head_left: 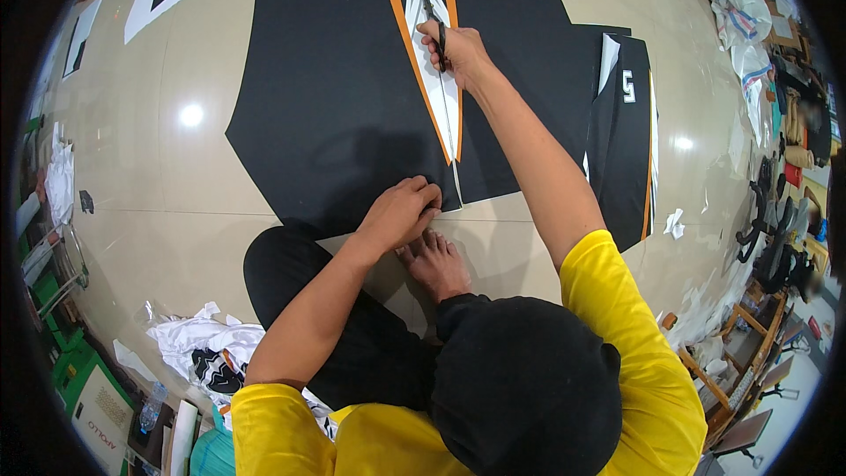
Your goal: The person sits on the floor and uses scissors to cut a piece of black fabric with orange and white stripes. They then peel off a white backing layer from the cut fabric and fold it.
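Scissors [441, 46] in use on black fabric [339, 79] spread over a tiled floor [189, 172]. The right hand [456, 51] is closed around the dark handles, the blades pointing away from the person along a white wedge [447, 119] bordered by two orange bands [418, 62]. The wedge's long axis runs roughly away from the person, narrowing to a point on the near side; a slit [457, 187] continues from there to the near edge. Fabric beyond the blades lies nearer the right hand. The left hand [402, 211] rests with curled fingers at the near edge, left of the slit and just beyond a bare foot [436, 266]; whether it pinches the cloth cannot be told.
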Available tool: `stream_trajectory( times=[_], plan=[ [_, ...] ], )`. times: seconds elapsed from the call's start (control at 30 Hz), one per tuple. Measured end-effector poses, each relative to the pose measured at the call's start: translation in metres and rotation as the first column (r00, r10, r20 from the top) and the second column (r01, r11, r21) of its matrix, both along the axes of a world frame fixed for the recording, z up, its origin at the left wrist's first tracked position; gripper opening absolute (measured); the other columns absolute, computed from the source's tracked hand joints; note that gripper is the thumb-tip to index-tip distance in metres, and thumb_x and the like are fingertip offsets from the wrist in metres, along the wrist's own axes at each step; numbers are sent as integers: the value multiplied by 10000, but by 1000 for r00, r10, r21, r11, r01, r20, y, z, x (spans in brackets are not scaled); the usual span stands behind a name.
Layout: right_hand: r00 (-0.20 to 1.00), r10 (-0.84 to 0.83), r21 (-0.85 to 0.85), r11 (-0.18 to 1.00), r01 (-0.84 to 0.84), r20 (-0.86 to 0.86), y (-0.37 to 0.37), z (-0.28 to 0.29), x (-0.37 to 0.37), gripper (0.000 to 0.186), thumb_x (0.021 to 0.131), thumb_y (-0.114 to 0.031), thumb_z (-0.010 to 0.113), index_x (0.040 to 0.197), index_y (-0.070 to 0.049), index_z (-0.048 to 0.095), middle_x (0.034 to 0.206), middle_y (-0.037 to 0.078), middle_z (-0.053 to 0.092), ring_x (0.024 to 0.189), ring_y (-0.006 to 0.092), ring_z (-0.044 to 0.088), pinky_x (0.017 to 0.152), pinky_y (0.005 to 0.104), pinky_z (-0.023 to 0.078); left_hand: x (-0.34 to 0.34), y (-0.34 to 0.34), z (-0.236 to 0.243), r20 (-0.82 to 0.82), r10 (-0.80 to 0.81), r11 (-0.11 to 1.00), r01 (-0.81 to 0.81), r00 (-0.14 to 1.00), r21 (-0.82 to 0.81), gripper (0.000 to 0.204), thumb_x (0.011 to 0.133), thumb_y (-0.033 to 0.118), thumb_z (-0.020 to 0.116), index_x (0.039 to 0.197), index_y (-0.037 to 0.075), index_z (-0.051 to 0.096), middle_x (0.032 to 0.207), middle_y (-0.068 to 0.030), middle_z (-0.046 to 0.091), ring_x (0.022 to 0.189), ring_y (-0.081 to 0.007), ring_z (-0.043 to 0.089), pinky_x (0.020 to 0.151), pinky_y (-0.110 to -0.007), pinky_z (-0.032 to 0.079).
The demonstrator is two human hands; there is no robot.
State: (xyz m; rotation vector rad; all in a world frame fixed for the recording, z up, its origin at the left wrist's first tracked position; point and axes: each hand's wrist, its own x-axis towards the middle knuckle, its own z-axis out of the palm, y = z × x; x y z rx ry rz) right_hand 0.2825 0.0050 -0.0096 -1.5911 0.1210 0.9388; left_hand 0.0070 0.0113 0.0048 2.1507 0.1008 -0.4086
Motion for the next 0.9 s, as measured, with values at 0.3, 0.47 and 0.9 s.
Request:
stream_trajectory(
  times=[0.3,0.47,0.9],
  plan=[
    [999,26,-21,999,-26,22,2,-5,5,216,840,-200,792,803,-25,672,672,17,613,535,84,539,508,226,437,2,0,1,-21,-12,1000,13,1000,7,125,947,141,686,1031,51,664,1016,-125,625,1016,-326,638,904,-440,528],
    [999,13,-11,1000,-13,30,10,-8,11,242,835,-246,813,786,-53,676,662,-2,609,525,75,540,506,212,440,1,0,-2,-11,-3,1000,3,1000,-3,117,940,132,694,1022,54,665,999,-120,624,1007,-328,636,889,-443,526],
    [999,13,-1,1000,-13,36,15,-14,18,202,839,-190,810,793,-38,685,668,8,617,520,78,547,498,211,454,1,-2,-3,-25,16,1000,-16,1000,2,113,919,146,697,989,73,647,976,-107,611,1003,-312,626,896,-428,521]
  ],
)
